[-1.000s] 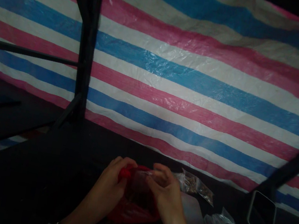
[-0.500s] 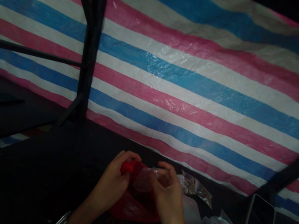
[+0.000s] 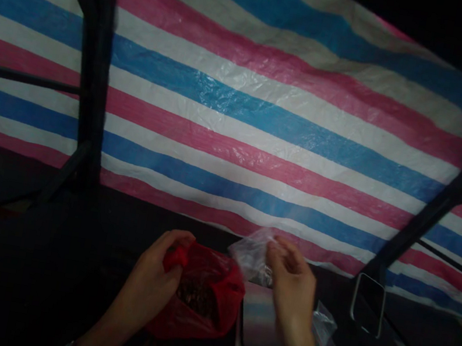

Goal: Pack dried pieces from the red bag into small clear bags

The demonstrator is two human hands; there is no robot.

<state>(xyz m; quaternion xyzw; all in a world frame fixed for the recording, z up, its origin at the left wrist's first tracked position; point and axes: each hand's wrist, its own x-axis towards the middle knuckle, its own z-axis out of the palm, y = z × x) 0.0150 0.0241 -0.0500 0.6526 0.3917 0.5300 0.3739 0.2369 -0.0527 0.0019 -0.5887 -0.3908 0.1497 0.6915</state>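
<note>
My left hand [image 3: 153,278] is closed on the rim of a red plastic bag [image 3: 203,298] that stands open on the dark table, with dark brownish bits showing inside. My right hand [image 3: 291,286] is to its right, raised a little, pinching a small clear plastic bag [image 3: 250,253] by its top edge. The clear bag hangs above a flat grey device [image 3: 261,325] that looks like a small scale.
A red, white and blue striped tarp [image 3: 266,120] forms the back wall behind black metal posts [image 3: 93,67]. Another crumpled clear bag [image 3: 324,330] lies right of the grey device. A phone [image 3: 367,302] stands near the right post. The dark tabletop [image 3: 20,268] stretches left.
My right hand has left the red bag's mouth and moved right and up with the small clear bag. The red bag now gapes open. The view has shifted right.
</note>
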